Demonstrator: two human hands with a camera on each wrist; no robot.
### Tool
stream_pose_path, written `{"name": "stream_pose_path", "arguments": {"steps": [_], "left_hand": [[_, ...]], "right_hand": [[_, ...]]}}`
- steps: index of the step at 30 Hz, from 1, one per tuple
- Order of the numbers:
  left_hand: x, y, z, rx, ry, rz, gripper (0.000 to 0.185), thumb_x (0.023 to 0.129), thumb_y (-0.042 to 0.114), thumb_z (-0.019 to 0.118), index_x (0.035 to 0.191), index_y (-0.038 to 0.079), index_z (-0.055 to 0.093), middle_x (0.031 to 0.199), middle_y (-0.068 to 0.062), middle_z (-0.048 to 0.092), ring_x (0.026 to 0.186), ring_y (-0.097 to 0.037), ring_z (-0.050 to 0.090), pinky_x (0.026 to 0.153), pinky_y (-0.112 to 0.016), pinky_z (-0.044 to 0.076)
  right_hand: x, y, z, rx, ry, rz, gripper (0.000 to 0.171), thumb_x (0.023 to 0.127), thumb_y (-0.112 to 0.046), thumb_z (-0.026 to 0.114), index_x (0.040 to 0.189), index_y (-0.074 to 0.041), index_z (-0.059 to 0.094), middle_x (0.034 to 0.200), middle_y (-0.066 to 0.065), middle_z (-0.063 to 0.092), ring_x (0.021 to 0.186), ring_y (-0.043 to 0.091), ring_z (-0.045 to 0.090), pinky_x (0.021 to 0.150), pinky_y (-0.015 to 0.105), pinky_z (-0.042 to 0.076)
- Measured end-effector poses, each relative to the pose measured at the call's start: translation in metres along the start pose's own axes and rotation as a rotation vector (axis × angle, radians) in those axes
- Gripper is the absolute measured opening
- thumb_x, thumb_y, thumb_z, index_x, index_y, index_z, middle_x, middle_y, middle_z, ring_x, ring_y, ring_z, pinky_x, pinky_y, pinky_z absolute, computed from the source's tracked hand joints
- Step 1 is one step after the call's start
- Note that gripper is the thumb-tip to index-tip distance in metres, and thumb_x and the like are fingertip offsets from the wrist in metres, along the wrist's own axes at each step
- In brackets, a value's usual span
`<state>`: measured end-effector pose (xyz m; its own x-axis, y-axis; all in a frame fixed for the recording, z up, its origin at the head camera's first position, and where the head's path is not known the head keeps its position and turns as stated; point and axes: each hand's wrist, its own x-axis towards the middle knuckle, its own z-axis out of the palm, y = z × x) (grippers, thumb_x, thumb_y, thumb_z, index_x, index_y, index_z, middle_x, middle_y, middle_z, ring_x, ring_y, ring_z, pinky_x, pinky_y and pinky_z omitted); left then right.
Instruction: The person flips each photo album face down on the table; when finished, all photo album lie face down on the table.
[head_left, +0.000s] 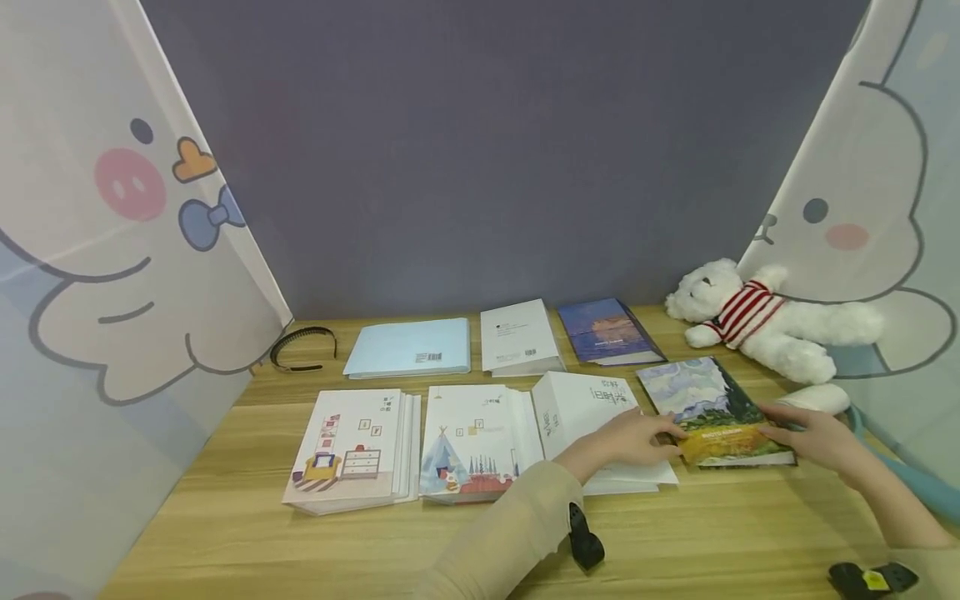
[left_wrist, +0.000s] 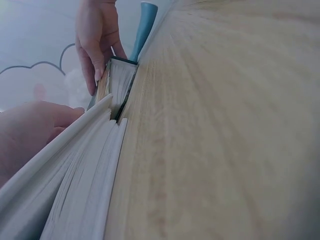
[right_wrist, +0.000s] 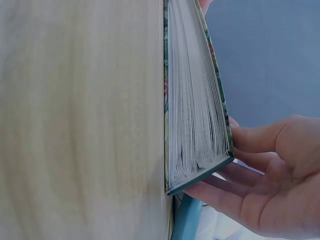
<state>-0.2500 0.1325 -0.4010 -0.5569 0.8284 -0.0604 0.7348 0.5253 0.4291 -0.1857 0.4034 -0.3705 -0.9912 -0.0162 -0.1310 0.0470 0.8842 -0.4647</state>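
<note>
Painted photo album [head_left: 712, 408] on table [head_left: 675, 542], right of frame. Right hand [head_left: 817, 433] pinches its right edge; left hand [head_left: 633, 437] at left edge, I can't tell if pinching. My worry: left sleeve [head_left: 517, 525] brushing half-open white album [head_left: 573, 408], toppling it; uneven lift, painted one slipping.

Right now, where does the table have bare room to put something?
The table has bare wood in front of the armchair-cover album, left of the left sleeve, and between it and the right sleeve. The right is crowded: landscape-cover album, left hand, right hand and teddy bear sit close.
</note>
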Motion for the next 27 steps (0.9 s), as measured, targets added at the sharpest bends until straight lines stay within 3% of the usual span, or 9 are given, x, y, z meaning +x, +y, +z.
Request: {"name": "stream_pose_path", "arguments": {"steps": [5, 8, 11, 13, 15, 18, 20, 24, 27], "left_hand": [[0.0, 0.001, -0.001, 0.005, -0.017, -0.005, 0.038, 0.099, 0.041, 0.042, 0.137, 0.037, 0.045, 0.153, 0.016, 0.022, 0.097, 0.01, 0.058, 0.118, -0.021, 0.009], [0.001, 0.001, -0.001, -0.033, -0.002, -0.015, 0.037, 0.1, 0.04, 0.041, 0.137, 0.037, 0.045, 0.149, 0.016, 0.032, 0.089, 0.01, 0.058, 0.117, -0.022, 0.013], [0.0, 0.0, -0.001, -0.12, 0.015, -0.03, 0.036, 0.101, 0.038, 0.039, 0.136, 0.036, 0.046, 0.117, 0.005, 0.064, 0.062, 0.003, 0.051, 0.094, -0.017, 0.043], [-0.001, -0.001, -0.003, -0.178, 0.04, -0.042, 0.035, 0.101, 0.037, 0.04, 0.135, 0.035, 0.047, 0.103, 0.006, 0.067, 0.058, 0.0, 0.048, 0.071, -0.017, 0.047], [-0.004, -0.002, -0.006, -0.219, 0.061, -0.046, 0.035, 0.101, 0.036, 0.04, 0.134, 0.034, 0.049, 0.102, 0.007, 0.067, 0.065, -0.001, 0.054, 0.059, -0.017, 0.044], [-0.01, -0.004, -0.01, -0.254, 0.101, -0.042, 0.035, 0.1, 0.038, 0.042, 0.134, 0.033, 0.049, 0.132, 0.015, 0.053, 0.101, -0.001, 0.059, 0.076, -0.015, 0.048], [-0.015, -0.006, -0.013, -0.262, 0.119, -0.025, 0.038, 0.099, 0.04, 0.043, 0.136, 0.031, 0.048, 0.137, 0.015, 0.049, 0.116, -0.002, 0.054, 0.088, -0.017, 0.047], [-0.027, -0.014, -0.021, -0.244, 0.165, 0.016, 0.045, 0.098, 0.042, 0.044, 0.141, 0.028, 0.042, 0.14, 0.015, 0.046, 0.124, -0.001, 0.047, 0.099, -0.018, 0.042], [-0.036, -0.022, -0.028, -0.221, 0.208, 0.017, 0.048, 0.097, 0.043, 0.046, 0.141, 0.024, 0.043, 0.139, 0.014, 0.047, 0.124, -0.002, 0.047, 0.099, -0.018, 0.042]], "right_hand": [[0.002, 0.0, 0.0, -0.019, 0.023, 0.001, 0.071, 0.099, -0.043, 0.043, 0.138, 0.014, 0.028, 0.132, 0.047, 0.028, 0.11, 0.065, 0.031, 0.077, 0.065, 0.041], [0.003, -0.003, 0.0, -0.049, 0.064, -0.012, 0.068, 0.097, -0.04, 0.048, 0.134, 0.015, 0.035, 0.128, 0.045, 0.037, 0.108, 0.063, 0.036, 0.075, 0.06, 0.044], [0.003, -0.008, 0.001, -0.086, 0.122, -0.042, 0.065, 0.095, -0.038, 0.053, 0.13, 0.016, 0.042, 0.123, 0.044, 0.044, 0.105, 0.061, 0.043, 0.071, 0.055, 0.047], [0.004, -0.013, 0.001, -0.106, 0.167, -0.066, 0.063, 0.095, -0.037, 0.054, 0.128, 0.016, 0.045, 0.121, 0.045, 0.044, 0.103, 0.06, 0.046, 0.068, 0.053, 0.048], [0.005, -0.019, 0.001, -0.107, 0.207, -0.087, 0.063, 0.095, -0.038, 0.053, 0.128, 0.015, 0.045, 0.123, 0.045, 0.043, 0.102, 0.06, 0.047, 0.067, 0.054, 0.047], [0.007, -0.03, 0.004, -0.073, 0.263, -0.117, 0.061, 0.095, -0.038, 0.053, 0.13, 0.012, 0.045, 0.126, 0.043, 0.042, 0.103, 0.062, 0.044, 0.069, 0.059, 0.046], [0.009, -0.037, 0.007, -0.034, 0.3, -0.144, 0.06, 0.095, -0.036, 0.054, 0.132, 0.01, 0.045, 0.127, 0.042, 0.043, 0.106, 0.062, 0.043, 0.072, 0.063, 0.044], [0.01, -0.05, 0.015, 0.025, 0.363, -0.234, 0.053, 0.094, -0.03, 0.058, 0.132, 0.006, 0.048, 0.128, 0.038, 0.046, 0.109, 0.061, 0.042, 0.078, 0.066, 0.042], [0.012, -0.059, 0.018, 0.038, 0.389, -0.313, 0.048, 0.093, -0.027, 0.061, 0.131, 0.001, 0.052, 0.128, 0.031, 0.051, 0.11, 0.055, 0.046, 0.081, 0.06, 0.043]]}}
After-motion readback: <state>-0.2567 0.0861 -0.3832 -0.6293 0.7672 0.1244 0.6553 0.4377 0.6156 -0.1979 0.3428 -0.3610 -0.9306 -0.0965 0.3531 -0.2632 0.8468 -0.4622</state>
